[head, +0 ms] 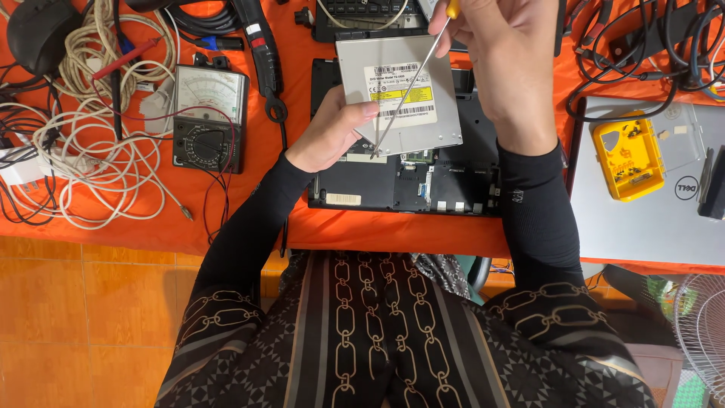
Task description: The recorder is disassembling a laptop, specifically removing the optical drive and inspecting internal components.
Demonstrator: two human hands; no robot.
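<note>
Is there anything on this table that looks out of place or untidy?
Yes. The optical drive is out of the opened laptop, held by the left hand. White cables lie tangled at the table's left side. Nothing looks spilled or broken.

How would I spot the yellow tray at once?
Start at the closed silver laptop on the right of the orange table. The yellow tray lies on its lid, holding small dark screws. It is the only bright yellow box among black cables and grey gear.
</note>
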